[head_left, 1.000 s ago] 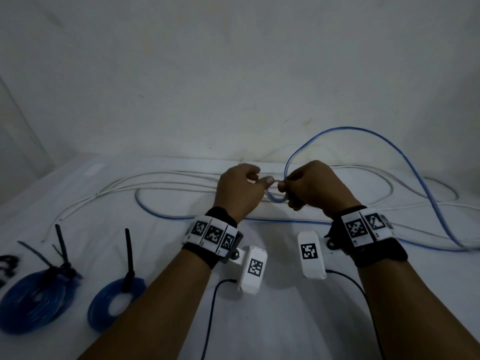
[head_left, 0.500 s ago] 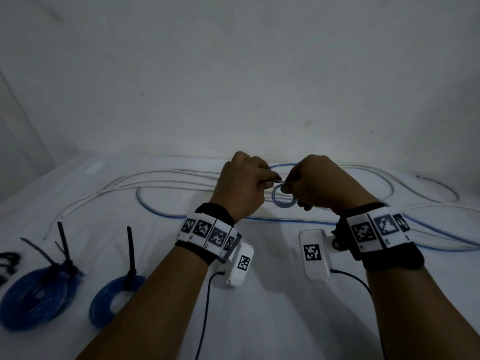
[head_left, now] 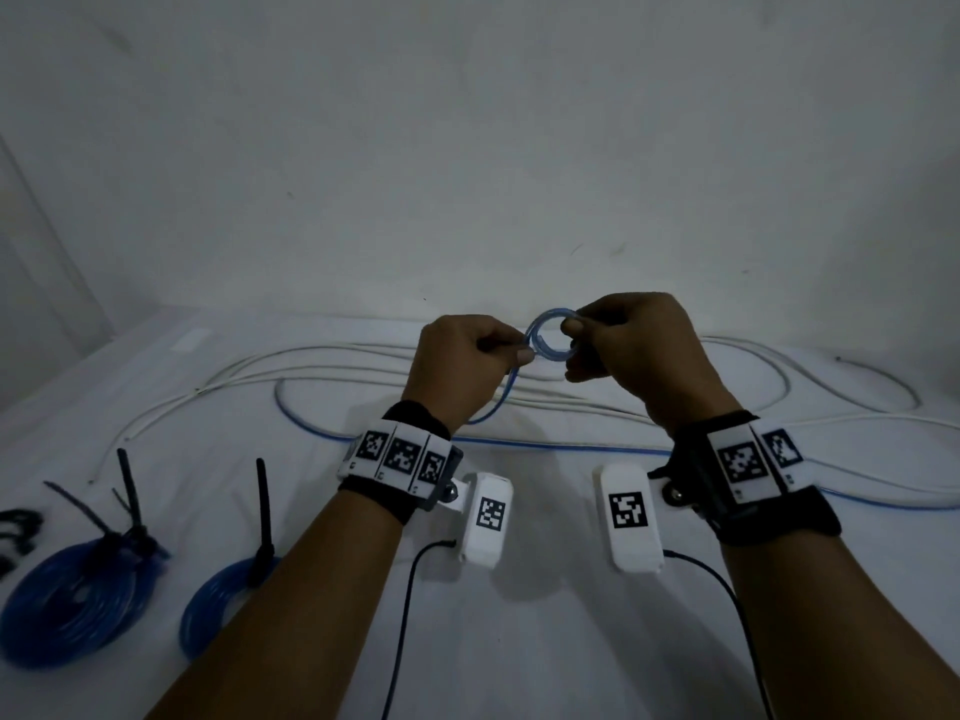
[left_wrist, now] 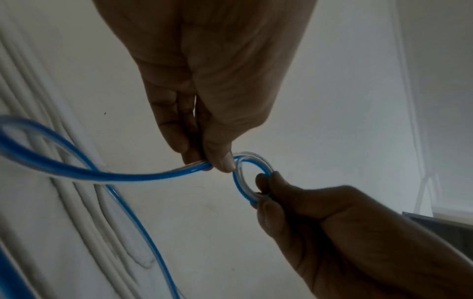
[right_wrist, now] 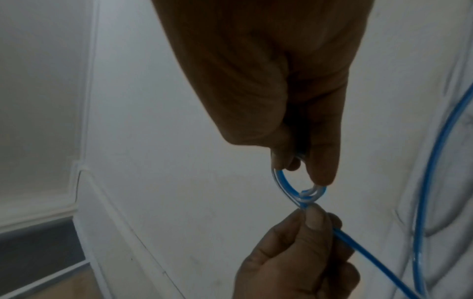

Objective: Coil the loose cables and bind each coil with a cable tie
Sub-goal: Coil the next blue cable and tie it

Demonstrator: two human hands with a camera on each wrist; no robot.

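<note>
A: Both hands are raised above the white table (head_left: 519, 641), forearms reaching in from the near edge, each wrist wearing a black band with printed markers.

B: And the grip?

A: The left hand (head_left: 457, 368) pinches the blue cable (left_wrist: 143, 175) between thumb and forefinger, its other fingers curled in. The right hand (head_left: 644, 350) pinches a small loop (head_left: 550, 340) wound at the cable's end, thumb and fingertips closed on its far side. The two hands are nearly touching, knuckles up.

B: Where does the cable run?

A: From the left hand's pinch it drops to the table and trails across the surface, alongside several loose white cables (head_left: 322, 366) lying near the back wall.

B: Anything else?

A: At the near left, two blue coils, the larger coil (head_left: 67, 610) and the smaller coil (head_left: 218, 600), lie flat, each bound by a black cable tie (head_left: 264, 517) whose tail sticks up. More black ties (head_left: 18, 527) lie at the left edge
</note>
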